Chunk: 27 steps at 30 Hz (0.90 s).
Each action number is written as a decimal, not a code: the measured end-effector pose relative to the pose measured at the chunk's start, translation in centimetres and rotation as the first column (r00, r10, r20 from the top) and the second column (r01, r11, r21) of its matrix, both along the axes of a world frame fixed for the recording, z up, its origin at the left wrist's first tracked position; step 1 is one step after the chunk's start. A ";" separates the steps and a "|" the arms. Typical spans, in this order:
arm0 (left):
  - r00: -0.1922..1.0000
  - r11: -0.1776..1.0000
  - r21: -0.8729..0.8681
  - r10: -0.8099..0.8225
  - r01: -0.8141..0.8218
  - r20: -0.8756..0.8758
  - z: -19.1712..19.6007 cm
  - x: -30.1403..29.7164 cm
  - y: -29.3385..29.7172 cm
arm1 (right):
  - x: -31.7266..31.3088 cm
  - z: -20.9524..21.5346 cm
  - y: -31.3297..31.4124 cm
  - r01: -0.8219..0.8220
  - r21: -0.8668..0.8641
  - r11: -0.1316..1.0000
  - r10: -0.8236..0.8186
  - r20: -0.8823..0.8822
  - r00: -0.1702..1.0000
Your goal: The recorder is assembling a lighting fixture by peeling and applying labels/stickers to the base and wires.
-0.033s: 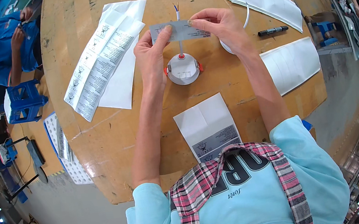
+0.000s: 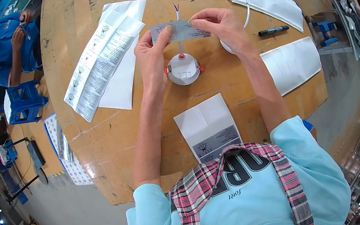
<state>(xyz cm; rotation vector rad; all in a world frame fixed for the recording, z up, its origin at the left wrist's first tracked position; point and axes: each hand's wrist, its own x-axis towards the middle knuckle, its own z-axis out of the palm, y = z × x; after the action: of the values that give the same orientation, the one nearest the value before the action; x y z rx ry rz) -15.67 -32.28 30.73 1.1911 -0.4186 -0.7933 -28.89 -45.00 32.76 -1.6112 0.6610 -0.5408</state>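
Observation:
A silver-grey printed label (image 2: 182,32) is stretched level between my two hands. My left hand (image 2: 151,52) pinches its left end with the thumb on top. At the other end, my right hand (image 2: 226,27) grips it between thumb and fingers. Behind the label runs a white cable (image 2: 178,15), its bare-tipped coloured wires sticking out beyond the far edge. Whether label and cable touch, I cannot tell. That cable leads to a round white downlight (image 2: 183,71) with orange-red side clips, lying on the table. Partly hidden by my right hand is another round white piece (image 2: 226,47).
Printed label sheets (image 2: 100,54) lie at the left. A backing sheet with grey labels (image 2: 209,122) is close to my body. White sheets (image 2: 293,66) and a black marker (image 2: 273,31) rest at the right. A co-worker in blue (image 2: 14,43) is at far left, beside a blue stool (image 2: 26,102).
My hands and the label show no visible movement. At the far left, the co-worker's hands have shifted slightly.

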 end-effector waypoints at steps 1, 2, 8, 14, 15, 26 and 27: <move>1.000 1.000 0.005 0.001 -0.001 0.002 -0.2 0.0 0.0 | 0.0 0.0 0.1 0.007 -0.002 1.000 -0.007 0.000 1.000; 1.000 1.000 0.009 0.003 -0.003 0.005 -0.4 0.0 -0.1 | -0.1 0.0 0.1 0.015 -0.005 1.000 -0.015 0.000 1.000; 1.000 1.000 0.011 -0.004 0.004 -0.006 -0.3 0.0 -0.1 | -0.1 0.0 0.3 0.036 -0.005 0.999 -0.036 -0.019 0.999; 1.000 1.000 0.023 -0.002 0.002 -0.010 -0.2 -0.1 0.0 | -0.2 0.2 0.5 0.048 -0.030 0.998 -0.048 -0.009 0.999; 1.000 1.000 0.024 -0.002 0.002 -0.010 -0.2 -0.1 0.0 | -0.2 0.2 0.6 0.048 -0.030 0.998 -0.049 -0.009 0.999; 0.999 0.999 0.010 -0.034 0.034 -0.036 -0.5 0.4 0.0 | 0.0 -0.1 0.7 0.078 -0.063 0.995 -0.079 -0.013 0.997; 0.999 0.999 0.010 -0.034 0.035 -0.037 -0.6 0.4 0.0 | 0.0 -0.2 0.7 0.078 -0.063 0.995 -0.079 -0.014 0.997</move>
<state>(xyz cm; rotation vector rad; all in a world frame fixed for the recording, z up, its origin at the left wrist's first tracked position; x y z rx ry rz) -15.26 -32.28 30.17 1.1800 -0.4063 -0.8467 -28.87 -44.31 32.52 -1.6543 0.7285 -0.6120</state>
